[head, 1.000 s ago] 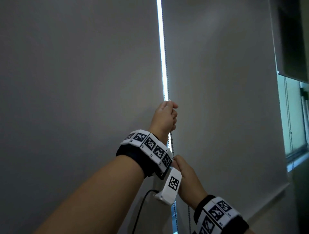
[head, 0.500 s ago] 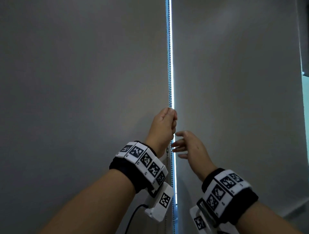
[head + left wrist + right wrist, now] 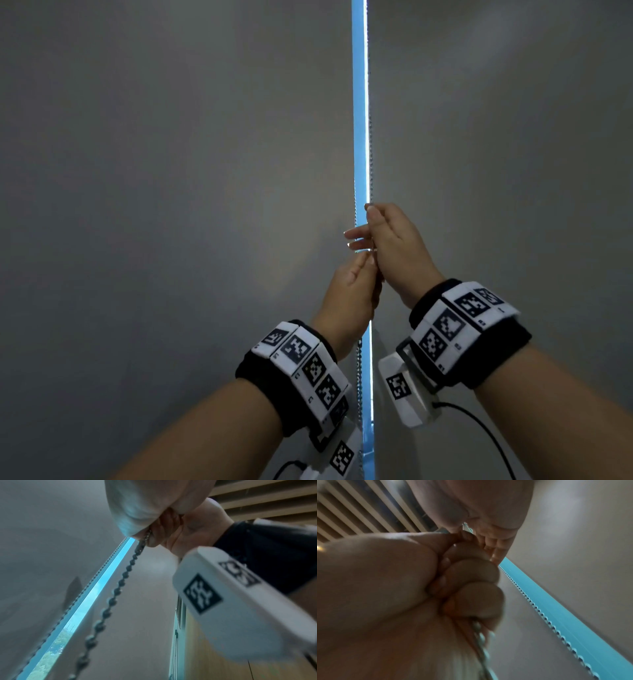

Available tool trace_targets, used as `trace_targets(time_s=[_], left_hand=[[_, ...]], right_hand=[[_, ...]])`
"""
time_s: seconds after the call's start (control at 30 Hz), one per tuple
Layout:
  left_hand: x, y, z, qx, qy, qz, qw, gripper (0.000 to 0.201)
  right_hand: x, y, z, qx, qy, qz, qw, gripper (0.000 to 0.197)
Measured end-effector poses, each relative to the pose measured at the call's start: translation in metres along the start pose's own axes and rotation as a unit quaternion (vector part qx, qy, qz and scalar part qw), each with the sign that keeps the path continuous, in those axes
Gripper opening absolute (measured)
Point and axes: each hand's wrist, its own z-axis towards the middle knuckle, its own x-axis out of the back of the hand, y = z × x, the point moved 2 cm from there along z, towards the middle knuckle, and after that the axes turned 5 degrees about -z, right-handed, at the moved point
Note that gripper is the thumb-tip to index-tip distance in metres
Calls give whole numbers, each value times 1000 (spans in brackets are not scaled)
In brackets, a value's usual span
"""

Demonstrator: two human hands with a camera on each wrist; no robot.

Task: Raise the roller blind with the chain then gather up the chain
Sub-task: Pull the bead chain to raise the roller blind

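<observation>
2 hands each hold a closed grip on the beaded metal chain beside smooth grey blinds.

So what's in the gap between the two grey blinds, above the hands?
In the head view, a bright strip of window and the bead chain running down to the right hand; the left hand grips it just below.
</observation>
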Motion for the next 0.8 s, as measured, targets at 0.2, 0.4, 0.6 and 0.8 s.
trace_targets(time_s=[0.2, 0.4, 0.6, 0.8], left_hand=[[0, -22, -21, 21, -28, 42, 998, 28], [1, -28, -27, 79, -74, 0, 994, 38], [13, -12, 2, 138, -62, -116, 982, 57], [5, 39, 40, 70, -31, -91, 993, 51]], right_hand=[[-4, -11, -1, -34, -5, 52, 998, 20], [-4, -10, -14, -38, 21, 86, 995, 40], [7, -13, -21, -11, 15, 95, 995, 40], [0, 11, -48, -4, -16, 76, 997, 32]])
